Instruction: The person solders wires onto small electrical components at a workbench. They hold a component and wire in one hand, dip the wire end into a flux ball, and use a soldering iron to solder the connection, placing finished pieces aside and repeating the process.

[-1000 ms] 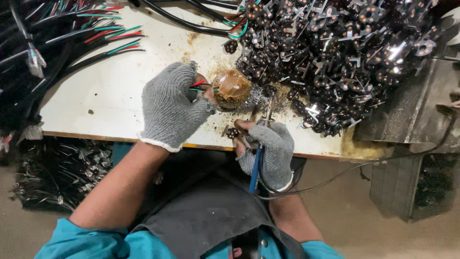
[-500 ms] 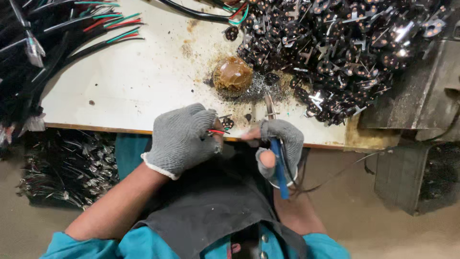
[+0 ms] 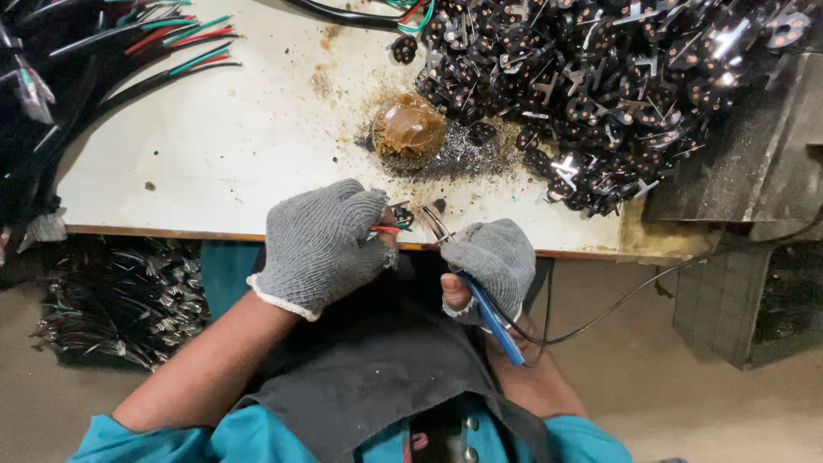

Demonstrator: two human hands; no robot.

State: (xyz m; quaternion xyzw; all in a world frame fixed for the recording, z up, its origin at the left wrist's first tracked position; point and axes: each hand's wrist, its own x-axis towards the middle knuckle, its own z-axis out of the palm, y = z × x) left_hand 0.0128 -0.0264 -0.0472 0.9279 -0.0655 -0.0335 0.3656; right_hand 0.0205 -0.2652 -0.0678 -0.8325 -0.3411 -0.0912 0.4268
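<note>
My left hand [image 3: 321,244], in a grey knit glove, is closed on a small black connector part with red and green wire ends [image 3: 396,221] at the near edge of the white table [image 3: 231,146]. My right hand [image 3: 490,266], also gloved, grips a blue-handled soldering iron [image 3: 489,313]; its metal tip [image 3: 435,225] points toward the part, right beside it. A brown lump of flux [image 3: 409,127] sits on the table just beyond both hands.
A big heap of black metal connector parts [image 3: 600,86] fills the table's far right. Bundles of black cables with red and green wires [image 3: 111,51] lie at the left, more below the table [image 3: 120,300]. A grey metal box [image 3: 754,163] stands at right.
Both hands have drawn back from the brown flux lump to the near table edge. The left hand carried the wired part along; the iron tip now meets it there.
</note>
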